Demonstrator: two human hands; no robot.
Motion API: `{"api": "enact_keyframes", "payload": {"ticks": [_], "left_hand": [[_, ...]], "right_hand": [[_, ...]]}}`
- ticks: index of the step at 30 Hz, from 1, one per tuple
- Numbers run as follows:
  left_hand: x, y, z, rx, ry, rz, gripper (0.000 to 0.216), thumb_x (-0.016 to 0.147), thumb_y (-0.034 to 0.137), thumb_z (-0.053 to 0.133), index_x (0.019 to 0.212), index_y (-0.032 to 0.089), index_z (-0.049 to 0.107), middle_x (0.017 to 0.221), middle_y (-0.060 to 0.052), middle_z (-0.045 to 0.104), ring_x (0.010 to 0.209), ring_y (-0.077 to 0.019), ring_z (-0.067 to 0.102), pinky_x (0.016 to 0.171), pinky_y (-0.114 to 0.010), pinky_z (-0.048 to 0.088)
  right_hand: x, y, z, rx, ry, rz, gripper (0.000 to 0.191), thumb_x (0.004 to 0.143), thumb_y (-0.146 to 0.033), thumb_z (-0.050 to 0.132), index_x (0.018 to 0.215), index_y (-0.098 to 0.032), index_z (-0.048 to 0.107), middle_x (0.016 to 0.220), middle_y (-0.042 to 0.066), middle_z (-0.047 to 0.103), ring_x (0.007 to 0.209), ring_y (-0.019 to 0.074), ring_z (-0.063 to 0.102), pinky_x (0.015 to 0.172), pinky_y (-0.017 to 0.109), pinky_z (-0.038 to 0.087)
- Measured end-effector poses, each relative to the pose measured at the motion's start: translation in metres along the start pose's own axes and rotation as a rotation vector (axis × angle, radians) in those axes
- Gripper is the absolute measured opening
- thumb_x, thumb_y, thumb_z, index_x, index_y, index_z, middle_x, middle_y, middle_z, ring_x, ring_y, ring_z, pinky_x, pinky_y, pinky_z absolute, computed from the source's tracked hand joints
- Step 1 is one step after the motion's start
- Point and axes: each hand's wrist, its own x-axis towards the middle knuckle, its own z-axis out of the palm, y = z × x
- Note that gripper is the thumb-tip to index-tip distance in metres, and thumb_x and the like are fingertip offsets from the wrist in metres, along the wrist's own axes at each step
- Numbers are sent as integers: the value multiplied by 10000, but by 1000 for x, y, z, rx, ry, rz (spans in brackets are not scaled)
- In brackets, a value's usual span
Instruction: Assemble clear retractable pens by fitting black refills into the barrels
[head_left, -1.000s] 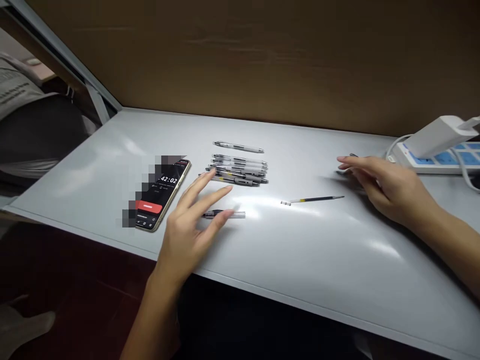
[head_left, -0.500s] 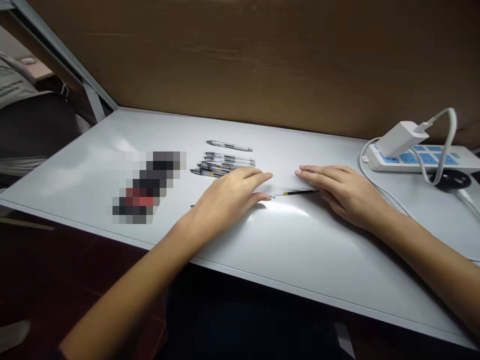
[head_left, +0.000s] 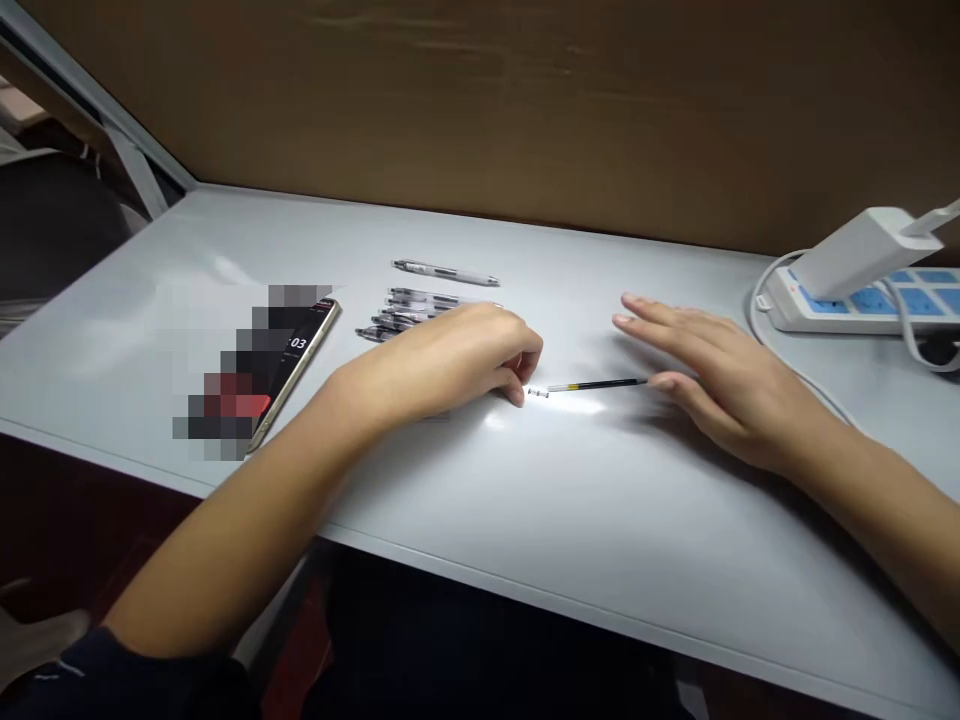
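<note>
A thin black pen refill (head_left: 600, 384) with a small spring at its left end lies on the white table (head_left: 570, 500) between my hands. My left hand (head_left: 450, 360) rests on the table with its fingers curled under. Its fingertips sit just left of the spring, and what they hold, if anything, is hidden. My right hand (head_left: 712, 385) lies flat with fingers stretched out, its thumb at the refill's right tip. A stack of several clear pens (head_left: 409, 312) lies just behind my left hand, partly covered by it. A single pen (head_left: 444, 270) lies farther back.
A phone (head_left: 296, 358) with a running timer lies left of my left arm. A white power strip (head_left: 862, 305) with a charger (head_left: 862, 250) and cable sits at the right rear. A brown wall stands behind the table.
My left hand has curled its fingers at the refill's spring end. My right hand has lifted off the refill and drawn back to the right, now touching only its tip.
</note>
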Motion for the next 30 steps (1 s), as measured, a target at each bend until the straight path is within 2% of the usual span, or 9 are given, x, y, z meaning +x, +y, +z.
{"api": "enact_keyframes", "payload": {"ticks": [4, 7, 9, 11, 13, 17, 22, 26, 30], "left_hand": [[-4, -2, 6, -40, 46, 27, 196, 898, 96, 590, 824, 226, 716, 832, 4, 712, 821, -177, 645, 733, -292, 449], [-8, 1, 5, -37, 46, 15, 152, 908, 121, 601, 836, 226, 683, 837, 5, 696, 792, -179, 631, 697, -293, 436], [-11, 5, 5, -37, 68, 12, 116, 915, 162, 632, 972, 250, 682, 933, 6, 703, 823, -186, 637, 684, -292, 435], [-11, 8, 7, -45, 110, 16, 241, 926, 198, 652, 1155, 274, 642, 1083, -11, 692, 910, -200, 647, 710, -292, 450], [-10, 11, 12, -65, 118, 28, 290, 938, 198, 647, 1216, 269, 610, 1133, -29, 670, 951, -204, 646, 734, -292, 463], [-5, 10, 21, -145, 46, 55, 121, 945, 133, 583, 971, 231, 648, 950, -16, 667, 863, -182, 645, 721, -286, 464], [-3, 8, 21, -207, 13, 56, 165, 938, 109, 532, 848, 206, 630, 893, -9, 664, 818, -165, 642, 710, -283, 452], [-7, 13, 17, -162, 27, 84, 159, 955, 97, 526, 855, 200, 595, 909, -10, 660, 823, -164, 636, 701, -279, 438], [-10, 17, 15, -92, 56, 93, 164, 953, 62, 495, 919, 196, 583, 981, -25, 675, 845, -165, 652, 684, -267, 437]], "right_hand": [[-3, -14, 8, 18, -152, -122, 527, 1055, -234, 463, 1569, -352, 441, 1561, 17, 542, 1405, 286, 553, 1170, 532, 471], [-8, -15, 11, 10, -141, -105, 580, 1038, -158, 407, 1575, -376, 432, 1514, -13, 586, 1320, 252, 633, 1087, 473, 566], [-10, -14, 7, 9, -112, -116, 594, 1033, -170, 398, 1589, -376, 410, 1486, -7, 611, 1255, 252, 680, 1016, 461, 614], [-11, -15, 2, 13, -97, -127, 586, 1036, -196, 387, 1589, -387, 410, 1453, -4, 642, 1203, 268, 710, 945, 469, 637], [-12, -16, -5, 7, -94, -104, 554, 1042, -229, 371, 1563, -400, 452, 1401, 0, 685, 1160, 291, 727, 900, 481, 633], [-12, -12, -12, -111, -107, -41, 517, 1043, -282, 329, 1508, -394, 526, 1284, 44, 738, 1080, 331, 733, 809, 480, 611], [-14, -3, -9, -256, -161, 8, 543, 1032, -303, 360, 1568, -314, 449, 1324, 108, 682, 1113, 362, 680, 775, 458, 587], [-14, -1, -6, -198, -79, -3, 472, 1047, -331, 379, 1488, -365, 543, 1253, 80, 702, 1035, 329, 698, 726, 421, 569], [-10, -11, -6, -142, 120, -6, 266, 1000, -302, 582, 1237, -351, 694, 1113, 41, 740, 878, 258, 728, 671, 380, 569]]}}
